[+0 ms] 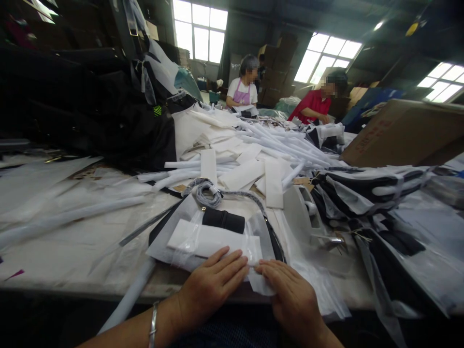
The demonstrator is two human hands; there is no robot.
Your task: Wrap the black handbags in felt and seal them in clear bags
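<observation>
A black bag (155,236) lies on the table before me, partly covered by translucent wrapping paper (266,241) and a white foam sheet (213,241). On it rest a black rolled piece (224,220) and a coiled, grey-wrapped strap (208,193). My left hand (213,280) lies flat over the near edge of the foam, fingers stretched out. Beside it, my right hand (290,290) has its fingers together at the near right corner, closed on the edge of the wrapping paper. Its thumb is hidden.
White foam strips (273,183) and tubes (282,140) pile up behind the bag. A tape dispenser (308,217) stands to the right, near wrapped black bags (391,270). Dark bags (87,106) are heaped left. A cardboard box (402,133) and two people work farther back.
</observation>
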